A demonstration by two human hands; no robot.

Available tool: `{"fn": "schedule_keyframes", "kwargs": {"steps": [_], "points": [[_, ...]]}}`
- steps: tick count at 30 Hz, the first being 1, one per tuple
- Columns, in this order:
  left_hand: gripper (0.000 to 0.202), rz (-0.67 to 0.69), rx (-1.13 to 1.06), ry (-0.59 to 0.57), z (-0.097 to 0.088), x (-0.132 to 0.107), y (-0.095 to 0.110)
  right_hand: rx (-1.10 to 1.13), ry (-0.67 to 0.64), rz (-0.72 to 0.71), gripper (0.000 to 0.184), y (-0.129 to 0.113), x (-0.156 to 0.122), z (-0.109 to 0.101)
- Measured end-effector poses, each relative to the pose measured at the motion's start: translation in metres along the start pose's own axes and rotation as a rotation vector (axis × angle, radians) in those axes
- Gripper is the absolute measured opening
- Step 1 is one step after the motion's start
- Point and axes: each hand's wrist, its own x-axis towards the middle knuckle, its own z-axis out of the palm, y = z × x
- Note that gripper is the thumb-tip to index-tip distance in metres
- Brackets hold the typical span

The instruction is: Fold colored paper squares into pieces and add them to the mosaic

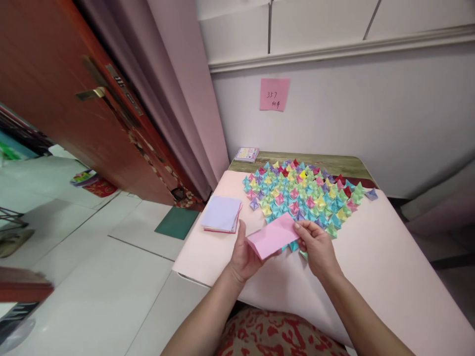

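Note:
A folded sheet of pink paper (273,236) is held above the table between my two hands. My left hand (248,254) supports it from below at its left end, thumb raised and apart from the sheet, the other fingers hidden underneath. At the right end, my right hand (315,244) pinches the paper's corner between thumb and fingers. Beyond lie many small folded paper pieces (293,193) in blue, green, yellow, pink, red and purple, packed closely together. Left of my hands is a stack of square paper (221,213) with a lilac sheet on top.
The table (401,277) has a pale pink cover and a bare wooden strip at the back. A small pack (247,154) sits on that strip. A pink note (274,94) is on the wall. To the left stand a curtain (185,89) and a red-brown door (70,74).

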Motion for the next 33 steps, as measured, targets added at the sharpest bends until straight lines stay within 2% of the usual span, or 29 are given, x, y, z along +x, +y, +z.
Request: {"fn": "schedule_keyframes", "kwargs": {"steps": [2, 5, 6, 8, 11, 13, 15, 18, 20, 22, 29, 33], "points": [[0.079, 0.133, -0.06, 0.006, 0.004, -0.002, -0.005, 0.056, 0.033, 0.008, 0.037, 0.006, -0.003, 0.003], [0.067, 0.244, -0.02, -0.031, 0.011, 0.002, -0.02, 0.093, 0.047, 0.004, 0.038, 0.014, -0.013, 0.012], [0.056, 0.267, 0.028, 0.005, 0.012, 0.004, -0.025, 0.094, 0.042, -0.003, 0.037, 0.016, -0.016, 0.015], [0.035, 0.313, 0.119, 0.164, 0.013, 0.009, -0.031, 0.059, -0.001, -0.024, 0.035, 0.02, -0.024, 0.017], [0.028, 0.374, 0.164, 0.373, 0.011, 0.014, -0.029, -0.067, -0.127, -0.095, 0.031, 0.024, -0.03, 0.01], [0.03, 0.382, 0.194, 0.407, 0.01, 0.012, -0.024, -0.205, -0.193, -0.224, 0.037, 0.024, -0.029, -0.001], [0.032, 0.366, 0.252, 0.403, 0.011, 0.008, -0.021, -0.401, -0.213, -0.428, 0.046, 0.022, -0.024, -0.015], [0.035, 0.31, 0.334, 0.369, 0.017, 0.002, -0.02, -0.671, -0.288, -0.722, 0.039, 0.013, -0.013, -0.03], [0.037, 0.274, 0.373, 0.343, 0.022, 0.0, -0.021, -0.743, -0.332, -0.824, 0.032, 0.006, -0.007, -0.034], [0.036, 0.256, 0.403, 0.327, 0.025, -0.002, -0.022, -0.77, -0.348, -0.839, 0.026, -0.001, -0.004, -0.034], [0.033, 0.264, 0.425, 0.323, 0.028, -0.005, -0.019, -0.71, -0.34, -0.729, 0.008, -0.011, -0.008, -0.03], [0.035, 0.267, 0.4, 0.279, 0.035, -0.007, -0.018, -0.556, -0.215, -0.546, 0.01, -0.009, -0.015, -0.023]]}}
